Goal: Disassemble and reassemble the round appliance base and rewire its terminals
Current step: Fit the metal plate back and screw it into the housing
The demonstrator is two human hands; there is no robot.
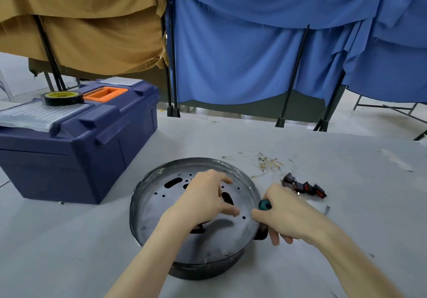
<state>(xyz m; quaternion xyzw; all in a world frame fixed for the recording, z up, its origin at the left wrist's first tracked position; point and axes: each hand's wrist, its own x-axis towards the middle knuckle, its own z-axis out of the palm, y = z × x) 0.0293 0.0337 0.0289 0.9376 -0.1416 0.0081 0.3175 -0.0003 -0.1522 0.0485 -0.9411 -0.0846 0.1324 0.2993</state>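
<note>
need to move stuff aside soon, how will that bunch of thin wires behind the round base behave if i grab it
The wire bunch looks thin and loosely tangled, so it would probably hang floppy and lift as a clump. It seems very light, so a nudge would likely slide it across the table, not roll it.

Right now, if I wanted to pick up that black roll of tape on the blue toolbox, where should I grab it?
Come from straight above. The tape roll lies flat on the toolbox lid with its open centre facing up, so a finger can go in the hole and the thumb against the black outer wall. The orange handle sits close behind, so the near side likely gives more room.
</note>
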